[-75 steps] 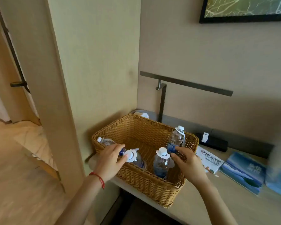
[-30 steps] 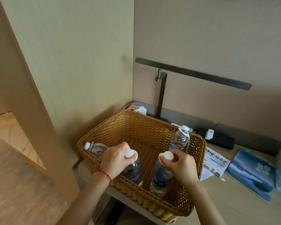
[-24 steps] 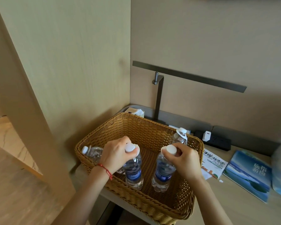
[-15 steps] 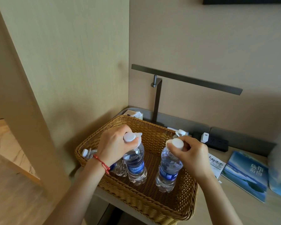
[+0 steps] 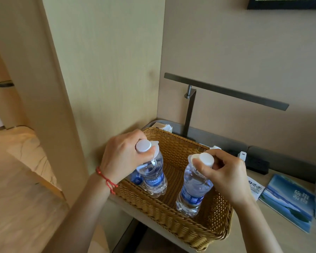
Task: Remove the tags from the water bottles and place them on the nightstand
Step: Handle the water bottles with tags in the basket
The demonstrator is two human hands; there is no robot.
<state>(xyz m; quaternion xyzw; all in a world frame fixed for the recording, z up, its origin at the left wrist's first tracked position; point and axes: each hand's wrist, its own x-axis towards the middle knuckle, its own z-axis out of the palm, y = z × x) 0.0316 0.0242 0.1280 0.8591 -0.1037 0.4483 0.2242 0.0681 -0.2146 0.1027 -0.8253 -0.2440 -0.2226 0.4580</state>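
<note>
**Two bottles held by the neck above the basket**

Left hand (image 5: 123, 157), red string at the wrist: fingers curled round the neck of a clear plastic water bottle with a blue label and white cap (image 5: 154, 177). Long axis near upright, cap up, base tipped slightly to the right; base hangs low inside the woven tan wicker basket (image 5: 173, 220), near its left wall. A white paper tag (image 5: 156, 149) rings the neck just under the cap, sticking out to the right past the thumb.

Right hand (image 5: 224, 177): fingers and thumb clamped on the neck of a second clear water bottle with blue label (image 5: 193, 193). Axis tilted, cap up and toward the right, base down-left, over the basket's middle. Its white neck tag (image 5: 192, 158) shows at the left of the cap, partly under the fingertips.

Bottles well apart, not touching. Whether either base rests on the basket floor: cannot tell.

A third bottle (image 5: 135, 178) lies low behind the left one, mostly hidden. White cap of another (image 5: 215, 147) peeks over the far rim.

Basket sits on the light wooden table (image 5: 281, 240), at its left end. To its right: a white printed leaflet (image 5: 254, 188), then a blue booklet (image 5: 288, 202). Dark metal lamp (image 5: 226, 91) behind.
</note>
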